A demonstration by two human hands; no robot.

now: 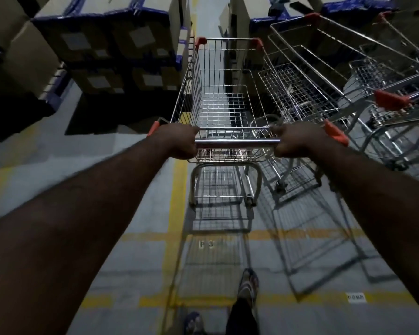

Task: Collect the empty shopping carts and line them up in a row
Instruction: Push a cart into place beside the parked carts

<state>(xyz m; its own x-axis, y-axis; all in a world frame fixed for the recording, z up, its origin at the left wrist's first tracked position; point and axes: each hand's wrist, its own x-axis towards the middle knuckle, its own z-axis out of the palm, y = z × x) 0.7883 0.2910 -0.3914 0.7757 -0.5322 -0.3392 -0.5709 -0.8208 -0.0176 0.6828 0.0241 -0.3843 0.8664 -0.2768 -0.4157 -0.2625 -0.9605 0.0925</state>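
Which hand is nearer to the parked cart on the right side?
Right. The right hand grips the push bar at its right end, beside the parked cart; the left hand grips its left end, farther away.

Stacked cardboard boxes (121,44) w/ blue wrap left of the yellow floor line (177,189); more boxes (242,32) right of it, far end; white label (355,297) well right of it, near end.
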